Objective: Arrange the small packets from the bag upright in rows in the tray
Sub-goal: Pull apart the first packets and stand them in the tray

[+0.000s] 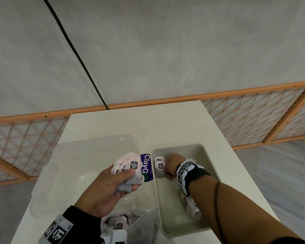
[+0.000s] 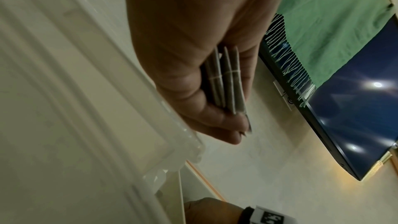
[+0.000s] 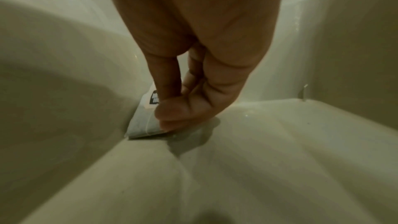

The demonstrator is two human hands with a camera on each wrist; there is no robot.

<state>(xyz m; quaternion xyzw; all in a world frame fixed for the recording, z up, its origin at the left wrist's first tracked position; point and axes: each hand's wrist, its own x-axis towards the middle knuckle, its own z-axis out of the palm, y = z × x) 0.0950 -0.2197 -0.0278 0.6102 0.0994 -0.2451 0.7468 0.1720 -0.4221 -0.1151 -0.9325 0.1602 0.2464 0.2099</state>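
These little packets are tea bags with paper tags, so I'd guess they weigh next to nothing, go floppy, and tip over the second nothing props them up. Best place to hold one is probably the flat sides near the top edge, pinched, so the bottom can be set down square. The tag and string look too flimsy to steer by.

Right now the right hand (image 1: 173, 165) is down inside the tray (image 1: 206, 152), at its far left corner, fingers curled and pinching a tea bag (image 3: 140, 123) against the tray's left wall. Its bottom edge sits on the tray floor. Two tags (image 1: 159, 163) stick up there, so it looks like the row has only just started.

The left hand (image 1: 106, 189) is closed around a bunch of tea bags (image 1: 128, 175), held above a clear lid (image 1: 88, 148) just left of the tray. The bag (image 1: 141, 224) with the rest of them sits at the near edge of the table (image 1: 165, 120).

What the views give you:
- Head view shows the whole layout and the tags, but the right hand hides the bag body.
- Right wrist view shows the actual contact: the bag leaning on the wall, fingers on its face.
- Left wrist view shows the held bunch (image 2: 226, 81) edge-on, several thin bags stacked flat between thumb and fingers, which the head view can't separate.
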